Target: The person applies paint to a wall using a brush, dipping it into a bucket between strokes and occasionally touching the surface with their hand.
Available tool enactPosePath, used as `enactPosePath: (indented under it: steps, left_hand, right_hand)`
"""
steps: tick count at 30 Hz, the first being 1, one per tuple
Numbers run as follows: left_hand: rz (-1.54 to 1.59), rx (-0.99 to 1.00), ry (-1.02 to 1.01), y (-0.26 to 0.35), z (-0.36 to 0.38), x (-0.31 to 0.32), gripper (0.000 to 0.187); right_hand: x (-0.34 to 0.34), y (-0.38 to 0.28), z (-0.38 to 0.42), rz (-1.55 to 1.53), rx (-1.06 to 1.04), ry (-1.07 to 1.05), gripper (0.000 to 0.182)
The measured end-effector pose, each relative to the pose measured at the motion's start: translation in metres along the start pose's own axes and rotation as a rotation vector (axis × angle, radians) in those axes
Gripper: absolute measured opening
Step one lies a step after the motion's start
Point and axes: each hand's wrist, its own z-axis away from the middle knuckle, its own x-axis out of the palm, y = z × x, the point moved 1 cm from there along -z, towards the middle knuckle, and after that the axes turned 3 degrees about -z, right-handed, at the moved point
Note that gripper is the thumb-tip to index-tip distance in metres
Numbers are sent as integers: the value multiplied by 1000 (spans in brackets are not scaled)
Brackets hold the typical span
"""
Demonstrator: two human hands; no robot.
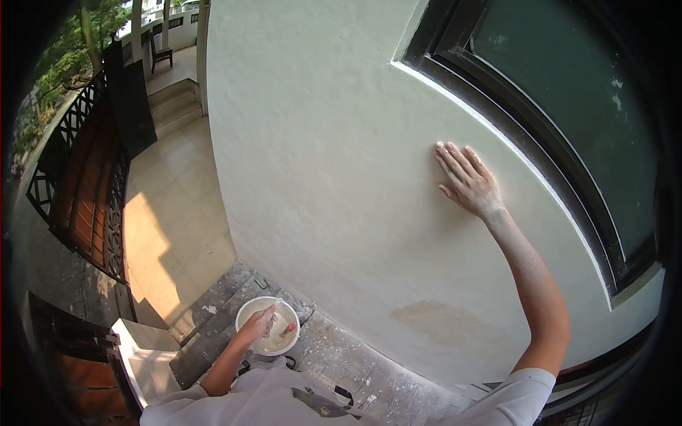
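Note:
My right hand (467, 177) lies flat against the pale plastered wall (320, 156), fingers stretched out and dusted with white, just below the dark window frame (526, 106). Low in the view, my left hand (261, 324) is over the left part of a white bucket (296, 341), its fingers drawn together; whether they hold something small is not clear. Inside the bucket, a tool with a red part (288, 329) rests in pale material. A damp-looking beige patch (444, 319) marks the lower wall.
Grey paving (341, 348) spotted with white runs along the wall's foot. At the left are a sunlit tiled floor (177, 206), a wood and black metal gate (89, 184), steps (174, 106) and a chair (161, 55). A white ledge (145, 341) stands lower left.

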Motion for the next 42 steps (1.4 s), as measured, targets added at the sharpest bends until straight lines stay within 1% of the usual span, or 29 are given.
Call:
enactPosePath:
  steps: [2, 5, 8, 12, 15, 20, 23, 28, 32, 35, 37, 39, 42]
  left_hand:
    - [11, 8, 25, -4, -2, -5, 43]
    - [22, 24, 51, 3, -3, -10, 43]
    - [11, 2, 95, 10, -1, -13, 43]
    - [38, 67, 130, 8, 5, -16, 43]
    - [83, 86, 168, 4, 11, -16, 43]
    - [109, 104, 264, -9, 23, -17, 43]
    - [156, 73, 293, -21, 34, -19, 44]
    - [190, 72, 325, -46, 55, -23, 43]
    - [214, 47, 352, -51, 73, -25, 43]
    - [202, 45, 373, -54, 81, -31, 44]
    - [156, 53, 378, -55, 81, -36, 45]
    - [178, 46, 361, -59, 77, -42, 45]
    - [170, 34, 341, -55, 74, -46, 45]
  right_hand:
    - [3, 0, 11, 40, 9, -14, 66]
    - [-2, -4, -5, 33, 59, -35, 67]
    - [-10, -9, -55, -51, 149, -2, 68]
    - [-12, -36, -112, -50, 293, 91, 70]
    - [-6, -60, -134, -52, 263, 100, 69]
    - [-1, -79, -180, -79, 124, 137, 66]
    - [2, -94, -211, -41, 87, 134, 66]
    - [0, -129, -245, -70, 67, 29, 65]
    - [10, -157, -232, -88, -46, -46, 64]
    - [30, -163, -200, -23, -123, -30, 63]
    - [34, -159, -176, -22, -128, -36, 62]
    - [39, -149, -148, -32, -131, -38, 61]
    - [45, -129, -91, -60, -96, -23, 59]
